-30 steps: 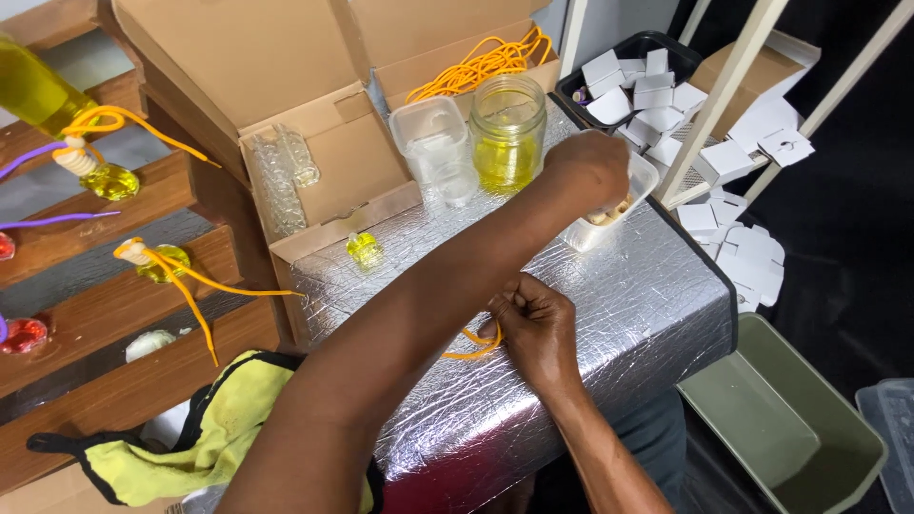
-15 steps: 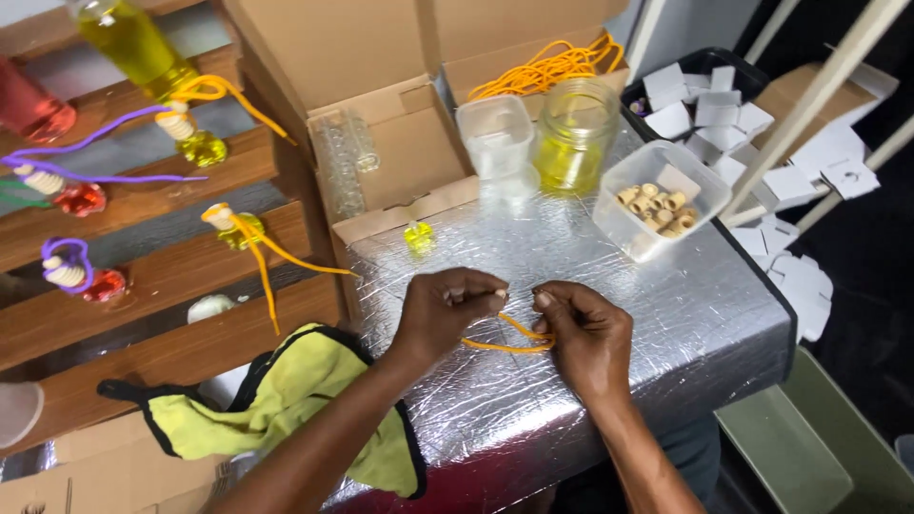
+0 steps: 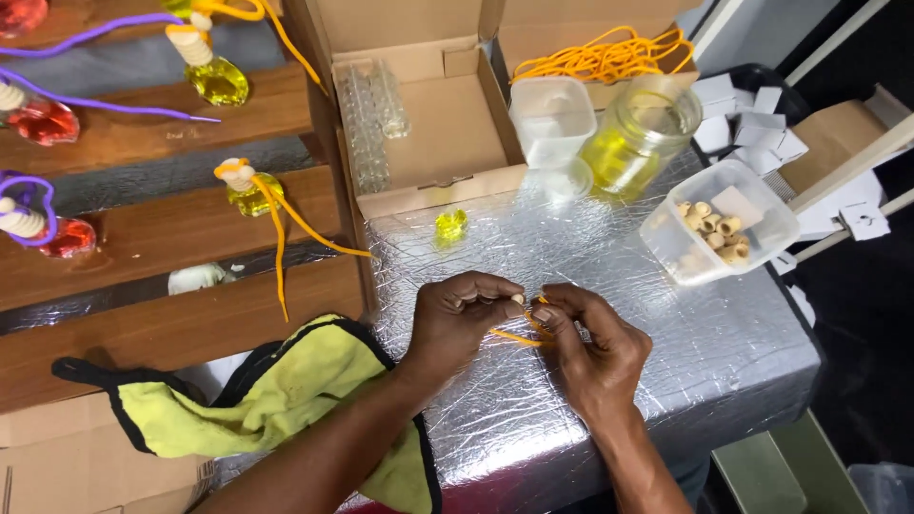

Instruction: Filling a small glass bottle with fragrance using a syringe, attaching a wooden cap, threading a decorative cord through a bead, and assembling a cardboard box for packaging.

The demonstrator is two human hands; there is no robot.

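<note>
Yellow cloth [image 3: 286, 400] drapes over the foil-covered table [image 3: 724, 362] at its left edge. Left hand [image 3: 462, 319] pinches a small wooden bead [image 3: 517, 299]; right hand [image 3: 590, 347] pinches orange cord [image 3: 514, 335], mid-table near the front edge. Yellow bottle [image 3: 450, 224], jar [image 3: 640, 143] and bead tub [image 3: 719, 221] stand behind, well apart.

Small craft workshop, a hand-assembly bench. Work surface is a table [image 3: 666, 381] wrapped in silver foil sheeting. Supplies sit in batches: an open cardboard box [image 3: 428, 114] holding empty little glass bottles [image 3: 371, 119], a plastic tub of wooden caps [image 3: 719, 224], a jar of yellow liquid [image 3: 638, 143], a heap of orange cord [image 3: 605, 57]. Wooden shelves [image 3: 162, 247] at the side carry finished filled bottles [image 3: 243, 190] with cords. Folded white cartons [image 3: 752, 124] pile up behind.
</note>
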